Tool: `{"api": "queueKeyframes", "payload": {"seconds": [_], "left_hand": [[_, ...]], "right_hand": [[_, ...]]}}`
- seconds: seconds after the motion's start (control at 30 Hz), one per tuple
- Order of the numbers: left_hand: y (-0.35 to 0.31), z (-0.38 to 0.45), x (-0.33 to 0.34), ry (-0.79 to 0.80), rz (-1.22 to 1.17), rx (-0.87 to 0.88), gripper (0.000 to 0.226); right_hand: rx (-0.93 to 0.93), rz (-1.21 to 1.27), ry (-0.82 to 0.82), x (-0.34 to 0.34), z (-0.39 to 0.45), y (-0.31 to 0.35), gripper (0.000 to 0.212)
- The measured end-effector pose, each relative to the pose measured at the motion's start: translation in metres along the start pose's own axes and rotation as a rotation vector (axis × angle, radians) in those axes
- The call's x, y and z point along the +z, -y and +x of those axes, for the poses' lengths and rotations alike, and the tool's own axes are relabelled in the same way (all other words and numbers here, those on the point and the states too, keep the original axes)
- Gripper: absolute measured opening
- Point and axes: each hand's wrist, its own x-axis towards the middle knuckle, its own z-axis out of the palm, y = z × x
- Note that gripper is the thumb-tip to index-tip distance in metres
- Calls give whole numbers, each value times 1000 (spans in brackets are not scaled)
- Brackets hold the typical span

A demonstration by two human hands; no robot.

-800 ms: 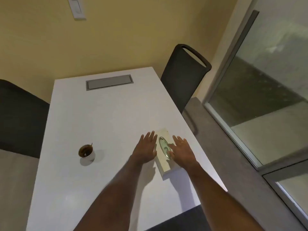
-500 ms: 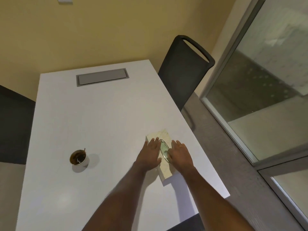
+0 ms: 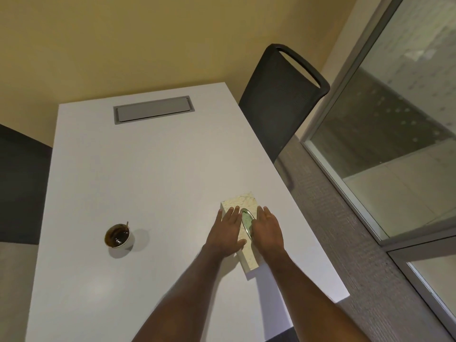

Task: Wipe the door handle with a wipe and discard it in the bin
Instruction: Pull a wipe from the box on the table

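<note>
A cream patterned wipe box [image 3: 243, 200] with an oval opening [image 3: 246, 222] on top lies near the right edge of the white table [image 3: 148, 174]. My left hand [image 3: 225, 230] lies flat on the box's left half, fingers together and extended. My right hand [image 3: 267, 229] lies flat on its right half, thumb at the rim of the opening. No wipe sticks out of the opening. Neither hand grips anything. No door handle or bin is in view.
A small cup of dark liquid [image 3: 118, 236] with a stirrer stands on the table's left. A grey cable hatch [image 3: 153, 109] sits at the far end. A black chair [image 3: 283, 95] stands at the right, another dark chair [image 3: 19, 188] at the left. A glass partition [image 3: 394, 134] runs along the right.
Both hands have slid inward and settled flat on the top of the wipe box, either side of the opening. The camera has shifted a little.
</note>
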Motion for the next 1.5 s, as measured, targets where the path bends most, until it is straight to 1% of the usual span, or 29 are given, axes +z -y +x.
{"api": "queueKeyframes", "payload": {"seconds": [0.13, 0.2, 0.3, 0.43, 0.57, 0.7, 0.73, 0.77, 0.83, 0.87, 0.9, 0.97, 1.07, 1.17, 1.23, 1.3, 1.37, 1.5], "left_hand": [[2, -1, 1, 4, -2, 4, 88], [4, -1, 1, 4, -6, 8, 89], [7, -3, 0, 5, -12, 16, 88], [8, -4, -2, 11, -15, 14, 89], [6, -3, -3, 20, -25, -6, 89], [4, -5, -11, 30, -36, -15, 86], [3, -5, -14, 6, -82, -18, 82], [1, -6, -18, -44, -213, -34, 76], [-7, -9, -35, -196, -714, -146, 57], [-11, -13, -45, -266, -971, -180, 45], [-15, -17, -55, -327, -1185, -171, 32], [-26, -23, -73, -385, -1383, -100, 17], [-44, -32, -100, -423, -1456, -14, 14], [-60, -32, -122, -482, -1438, 25, 11], [-71, -30, -135, -486, -1433, 54, 4], [-83, -27, -146, -486, -1395, 88, 10], [-96, -23, -155, -503, -1342, 106, 16], [-134, -15, -175, -526, -1304, 133, 16]], "right_hand": [[9, 64, 3, 2, -4, 0, 37], [21, 140, -37, 2, -8, -4, 33], [68, 321, -117, 1, -16, -9, 22], [186, 599, -162, -5, -25, -13, 3], [210, 823, -243, -15, -32, -17, 13], [153, 995, -312, -42, -41, -20, 14], [134, 1031, -328, -51, -45, -21, 14], [123, 1063, -341, -58, -47, -22, 13], [116, 1136, -370, -75, -54, -24, 13], [116, 1174, -389, -83, -57, -26, 13], [120, 1208, -409, -92, -61, -28, 13], [137, 1297, -433, -110, -69, -30, 11], [158, 1442, -475, -134, -80, -33, 10], [163, 1496, -540, -150, -90, -37, 10], [203, 1530, -586, -158, -96, -42, 14], [280, 1546, -641, -167, -104, -50, 18], [319, 1591, -686, -173, -114, -61, 13], [350, 1691, -775, -183, -140, -87, 13]]}}
